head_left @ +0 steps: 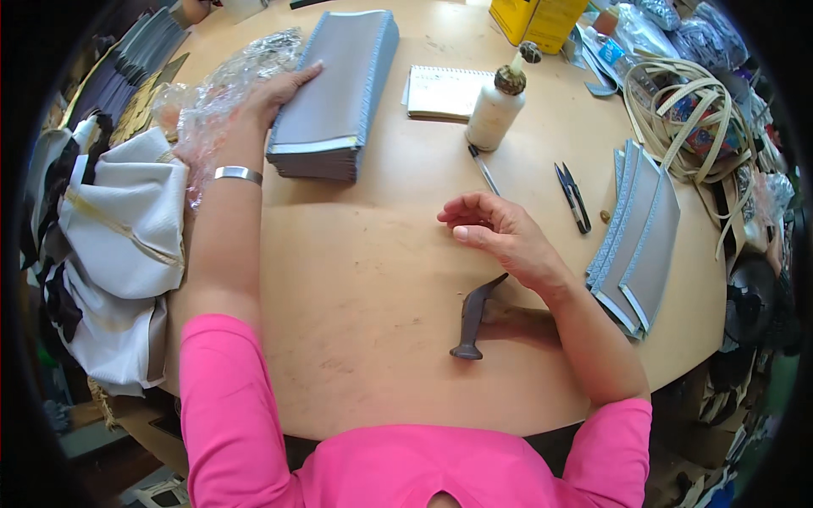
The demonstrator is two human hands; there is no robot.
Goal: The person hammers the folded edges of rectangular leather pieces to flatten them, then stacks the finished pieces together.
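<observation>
My left hand (279, 91) rests at the left side of a tall stack of grey panels (334, 89) with light-blue edges. Its thumb lies on the top panel, while the other fingers are partly hidden along the side. Over the table, my right hand (495, 229) hovers with curved fingers, the thumb apart from them and nothing between. Below it lies a cobbler's hammer (472, 322), its dark metal head showing and its wooden handle partly covered by my right forearm. A pen (484, 171) lies just beyond the right hand.
A white bottle (495, 118) with a crusted brown top stands by a spiral notepad (449, 91). Black thread snips (573, 199) and fanned grey panels (635, 241) lie right. Coiled cream strips (703, 118) sit far right; clear plastic wrap (229, 93) and white material (123, 220) left.
</observation>
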